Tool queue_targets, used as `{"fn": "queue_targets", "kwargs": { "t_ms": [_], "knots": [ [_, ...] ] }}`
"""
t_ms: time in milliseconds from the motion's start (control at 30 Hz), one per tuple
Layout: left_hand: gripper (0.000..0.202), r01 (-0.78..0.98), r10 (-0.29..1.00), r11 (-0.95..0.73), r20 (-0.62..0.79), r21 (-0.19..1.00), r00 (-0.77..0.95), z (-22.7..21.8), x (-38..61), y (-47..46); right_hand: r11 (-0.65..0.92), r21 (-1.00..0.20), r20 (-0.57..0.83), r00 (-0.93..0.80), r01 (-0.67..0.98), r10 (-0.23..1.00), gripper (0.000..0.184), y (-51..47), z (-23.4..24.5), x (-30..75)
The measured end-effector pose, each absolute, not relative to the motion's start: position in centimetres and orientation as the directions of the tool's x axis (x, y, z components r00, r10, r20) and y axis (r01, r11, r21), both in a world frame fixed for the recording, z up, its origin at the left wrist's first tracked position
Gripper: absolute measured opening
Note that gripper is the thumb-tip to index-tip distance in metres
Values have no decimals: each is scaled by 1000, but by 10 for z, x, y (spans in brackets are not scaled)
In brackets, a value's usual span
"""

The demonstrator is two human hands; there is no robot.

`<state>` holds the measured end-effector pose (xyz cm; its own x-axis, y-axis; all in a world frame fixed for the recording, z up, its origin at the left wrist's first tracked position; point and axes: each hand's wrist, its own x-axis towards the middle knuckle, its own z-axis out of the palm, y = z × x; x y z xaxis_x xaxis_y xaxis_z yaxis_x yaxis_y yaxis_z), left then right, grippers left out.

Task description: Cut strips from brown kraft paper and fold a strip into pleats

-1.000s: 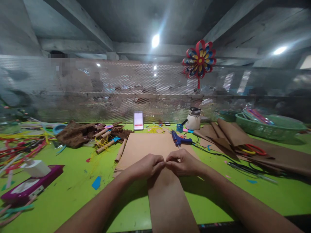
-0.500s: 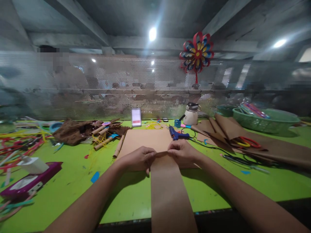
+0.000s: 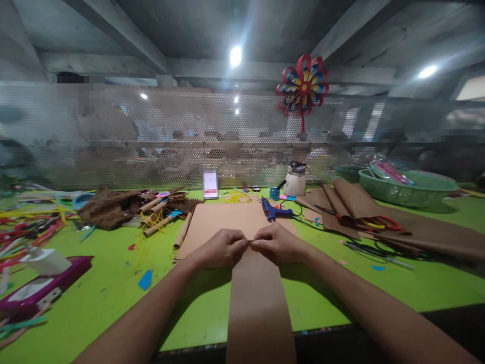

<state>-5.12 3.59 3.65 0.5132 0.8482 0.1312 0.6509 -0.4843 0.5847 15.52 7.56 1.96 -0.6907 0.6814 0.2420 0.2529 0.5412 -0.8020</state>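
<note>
A long strip of brown kraft paper (image 3: 257, 303) runs from my fingers down over the table's front edge. My left hand (image 3: 225, 247) pinches its far end from the left. Close beside it, my right hand (image 3: 275, 242) pinches the same end, thumbs and fingertips nearly meeting. The edge between the fingers is mostly hidden. Under and behind both hands lies a stack of tan paper sheets (image 3: 223, 217). A blue glue gun (image 3: 275, 210) rests at the stack's right rear, its nozzle pointing left.
At left lie a purple power strip (image 3: 49, 288), colored strips (image 3: 34, 232) and rolled paper tubes (image 3: 159, 225). To the right are brown paper sheets (image 3: 428, 232), scissors (image 3: 382, 223) and a green basket (image 3: 409, 189). A phone (image 3: 210, 184) and a white jug (image 3: 295, 181) stand behind.
My hands have drawn closer together along the strip's far end, pinching near its middle. The folded edge seen earlier is now mostly covered by my fingers. The view has shifted slightly.
</note>
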Motion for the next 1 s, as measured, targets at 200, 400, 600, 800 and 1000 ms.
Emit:
{"fn": "queue_targets", "kwargs": {
  "t_ms": [200,400,600,800,1000],
  "knots": [
    [39,655,843,-488,117,578,525,33,-49,39,616,-739,318,-667,271,674,28,73,20,149],
    [37,671,849,-469,83,574,522,38,-53,36,701,-646,338,-710,302,618,31,74,20,151],
    [35,698,838,-528,167,483,519,45,-63,33,659,-682,292,-709,317,642,29,85,23,161],
    [35,577,893,-376,118,725,434,37,-71,40,653,-689,302,-693,316,655,29,84,23,159],
    [37,331,914,-167,20,929,406,37,-78,41,388,-919,234,-700,67,675,39,87,19,163]
  ]
}}
